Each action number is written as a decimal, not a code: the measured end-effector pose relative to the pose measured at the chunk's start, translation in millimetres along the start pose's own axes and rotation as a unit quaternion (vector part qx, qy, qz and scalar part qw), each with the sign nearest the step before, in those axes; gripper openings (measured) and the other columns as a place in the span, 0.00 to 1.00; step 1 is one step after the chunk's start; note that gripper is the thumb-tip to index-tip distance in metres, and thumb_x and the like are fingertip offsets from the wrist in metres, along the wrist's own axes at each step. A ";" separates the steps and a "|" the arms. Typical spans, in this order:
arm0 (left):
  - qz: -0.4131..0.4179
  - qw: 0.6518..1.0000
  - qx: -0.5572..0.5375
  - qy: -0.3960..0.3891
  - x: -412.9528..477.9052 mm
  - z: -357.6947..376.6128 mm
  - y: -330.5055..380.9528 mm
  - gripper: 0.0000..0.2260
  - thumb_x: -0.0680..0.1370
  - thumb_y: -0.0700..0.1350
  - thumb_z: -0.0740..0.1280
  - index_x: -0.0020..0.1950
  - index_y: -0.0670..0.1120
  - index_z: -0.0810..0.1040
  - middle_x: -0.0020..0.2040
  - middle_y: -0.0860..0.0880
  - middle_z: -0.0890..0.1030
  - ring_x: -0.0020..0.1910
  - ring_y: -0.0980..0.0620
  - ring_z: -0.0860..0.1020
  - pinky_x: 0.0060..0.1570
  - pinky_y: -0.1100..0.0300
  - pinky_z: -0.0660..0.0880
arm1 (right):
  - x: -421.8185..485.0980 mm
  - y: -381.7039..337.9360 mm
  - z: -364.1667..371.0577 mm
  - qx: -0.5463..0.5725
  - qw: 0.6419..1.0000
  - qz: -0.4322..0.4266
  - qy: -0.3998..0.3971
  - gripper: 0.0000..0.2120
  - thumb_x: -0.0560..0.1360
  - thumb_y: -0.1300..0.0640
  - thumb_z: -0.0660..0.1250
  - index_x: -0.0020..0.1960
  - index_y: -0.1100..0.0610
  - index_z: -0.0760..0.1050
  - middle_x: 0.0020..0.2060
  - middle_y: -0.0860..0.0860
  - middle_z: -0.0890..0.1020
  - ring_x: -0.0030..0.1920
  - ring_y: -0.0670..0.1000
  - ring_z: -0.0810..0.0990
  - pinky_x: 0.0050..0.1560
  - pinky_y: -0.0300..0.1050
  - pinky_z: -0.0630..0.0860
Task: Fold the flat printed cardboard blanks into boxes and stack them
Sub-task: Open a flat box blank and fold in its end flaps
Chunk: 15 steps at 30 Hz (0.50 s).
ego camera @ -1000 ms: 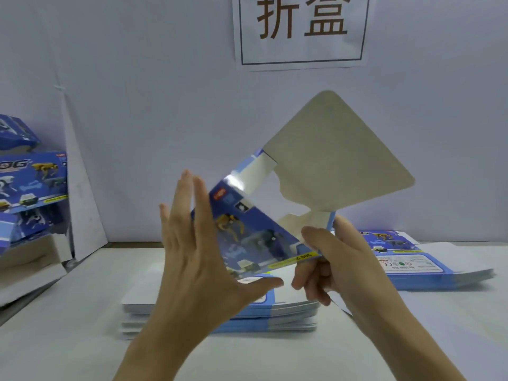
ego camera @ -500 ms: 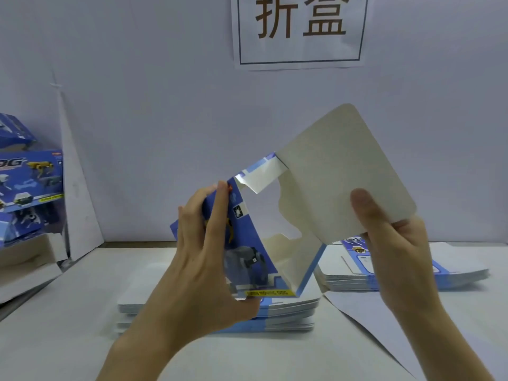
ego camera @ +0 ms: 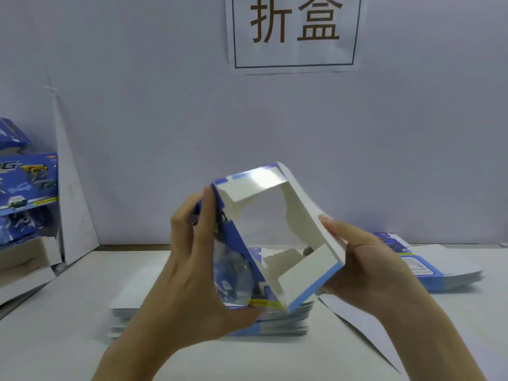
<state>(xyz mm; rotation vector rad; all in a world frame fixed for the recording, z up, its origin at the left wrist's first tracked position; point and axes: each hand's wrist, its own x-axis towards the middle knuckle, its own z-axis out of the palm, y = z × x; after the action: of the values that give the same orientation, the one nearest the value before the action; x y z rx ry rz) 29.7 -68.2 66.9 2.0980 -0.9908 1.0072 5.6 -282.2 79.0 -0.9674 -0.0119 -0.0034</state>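
A blue printed cardboard box (ego camera: 299, 232), half formed into an open sleeve, is held in the air above the table's middle. Its white inside and a clear window face me. My left hand (ego camera: 198, 273) grips the box's left printed wall, thumb under the lower edge. My right hand (ego camera: 365, 268) holds the right wall, thumb pressing on its white inner face. Under the box lies a stack of flat blanks (ego camera: 132, 312), white sides up. A second stack of flat blanks (ego camera: 439, 273) lies at the right, printed side up.
Folded blue boxes (ego camera: 24, 182) are piled at the far left beside a white leaning card (ego camera: 74, 215). A paper sign (ego camera: 294, 31) hangs on the back wall. A loose white sheet (ego camera: 365, 334) lies on the table near my right forearm.
The big grey flap that stood up at the right has come down. The flat blank has opened into a rectangular sleeve. My right hand moved from the flap's edge to the right wall.
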 end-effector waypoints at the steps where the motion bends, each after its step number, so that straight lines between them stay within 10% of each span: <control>1: 0.020 1.000 -0.005 -0.011 -5.9 -3.6 -10.3 0.62 0.58 0.55 0.80 0.77 0.54 0.38 0.69 0.47 0.57 0.67 0.60 0.63 0.63 0.72 0.65 | 1.2 -4.2 -4.7 0.006 0.999 -0.041 0.015 0.19 0.62 0.57 0.72 0.51 0.61 0.80 0.41 0.55 0.85 0.38 0.53 0.84 0.35 0.47 0.82; 9: 0.058 0.998 0.035 0.002 -4.8 -4.1 -11.0 0.57 0.61 0.62 0.76 0.79 0.49 0.44 0.76 0.44 0.53 0.73 0.46 0.62 0.62 0.39 0.71 | -14.3 -20.0 -2.5 -0.138 0.926 -0.348 0.047 0.16 0.68 0.53 0.67 0.55 0.45 0.77 0.45 0.47 0.84 0.42 0.47 0.83 0.32 0.44 0.79; 15: 0.055 0.998 0.020 0.008 -2.7 -17.1 -3.3 0.57 0.60 0.61 0.76 0.79 0.51 0.45 0.75 0.44 0.54 0.73 0.48 0.61 0.64 0.47 0.71 | -15.4 -14.5 2.9 -0.165 0.886 -0.429 0.058 0.19 0.77 0.61 0.64 0.57 0.39 0.79 0.46 0.42 0.83 0.41 0.46 0.79 0.29 0.42 0.77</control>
<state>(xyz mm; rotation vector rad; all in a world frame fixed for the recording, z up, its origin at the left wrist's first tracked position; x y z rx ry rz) 24.8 -52.4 73.1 2.0840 -1.0963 1.1060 -9.9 -288.2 92.4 -1.2336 -0.3392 -0.9097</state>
